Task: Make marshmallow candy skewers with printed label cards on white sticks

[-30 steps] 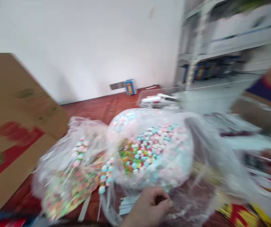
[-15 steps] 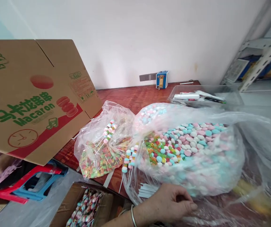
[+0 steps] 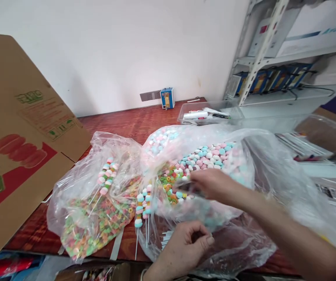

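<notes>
A big clear plastic bag (image 3: 244,164) full of pastel and multicoloured candies lies on the red-brown table (image 3: 132,123). My right hand (image 3: 211,183) reaches into the bag's mouth over the candies; it is blurred, and what its fingers hold cannot be told. My left hand (image 3: 185,244) pinches the bag's near edge by a bundle of white sticks (image 3: 165,239). Finished candy skewers (image 3: 141,207) lie beside the bag. To the left sits a smaller bag (image 3: 94,207) of ring candies with skewers in it.
A large Macaron cardboard box (image 3: 18,144) leans at the left. A clear tray (image 3: 208,113) with pens and a small blue device (image 3: 167,97) stand at the back by the wall. Metal shelving (image 3: 273,47) rises at the right, with printed sheets (image 3: 331,183) below.
My right hand has come in from the right and reached into the big bag. The view swung back to the right. My left hand stays at the bag's near edge.
</notes>
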The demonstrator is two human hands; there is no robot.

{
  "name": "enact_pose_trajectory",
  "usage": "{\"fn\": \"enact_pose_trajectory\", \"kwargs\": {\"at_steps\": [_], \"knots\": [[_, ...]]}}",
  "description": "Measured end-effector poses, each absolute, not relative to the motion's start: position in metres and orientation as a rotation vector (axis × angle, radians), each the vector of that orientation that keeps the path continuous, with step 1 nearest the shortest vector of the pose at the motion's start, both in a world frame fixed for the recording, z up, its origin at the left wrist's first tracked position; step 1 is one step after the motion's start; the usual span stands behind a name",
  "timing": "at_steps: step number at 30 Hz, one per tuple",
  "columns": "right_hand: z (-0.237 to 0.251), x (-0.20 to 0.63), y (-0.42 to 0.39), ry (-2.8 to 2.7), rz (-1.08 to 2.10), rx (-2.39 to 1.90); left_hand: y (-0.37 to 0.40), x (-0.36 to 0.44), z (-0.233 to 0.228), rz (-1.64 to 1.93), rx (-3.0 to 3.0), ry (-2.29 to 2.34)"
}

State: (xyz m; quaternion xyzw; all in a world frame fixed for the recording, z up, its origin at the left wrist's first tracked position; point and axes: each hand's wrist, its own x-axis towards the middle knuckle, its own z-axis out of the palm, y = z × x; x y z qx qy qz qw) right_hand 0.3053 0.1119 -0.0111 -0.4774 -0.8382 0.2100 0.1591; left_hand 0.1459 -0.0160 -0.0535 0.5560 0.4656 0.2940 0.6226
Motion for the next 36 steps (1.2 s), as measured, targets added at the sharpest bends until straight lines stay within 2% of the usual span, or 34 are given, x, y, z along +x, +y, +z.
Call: {"fn": "enact_pose_trajectory", "kwargs": {"at_steps": [4, 9, 14, 19, 24, 32, 36], "knots": [[-0.030, 0.255, 0.126, -2.528, 0.696, -1.276, -0.010, 0.123, -0.059, 0.704, 1.246, 1.121], [-0.038, 0.294, 0.117, -2.382, 0.733, -1.338, 0.001, 0.101, -0.068, 0.809, 1.208, 1.247], [-0.057, 0.340, 0.093, -2.110, 0.666, -1.514, 0.020, 0.108, -0.059, 0.977, 1.754, 1.412], [-0.074, 0.332, 0.087, -2.035, 0.616, -1.480, 0.039, 0.121, -0.061, 0.810, 2.057, 1.454], [-0.068, 0.320, 0.084, -2.007, 0.557, -1.467, 0.042, 0.125, -0.071, 0.754, 2.035, 1.498], [-0.077, 0.315, 0.078, -2.009, 0.528, -1.424, 0.039, 0.123, -0.069, 0.961, 1.866, 1.456], [-0.068, 0.317, 0.079, -1.995, 0.438, -1.390, 0.029, 0.128, -0.062, 1.062, 1.593, 1.331]]}}
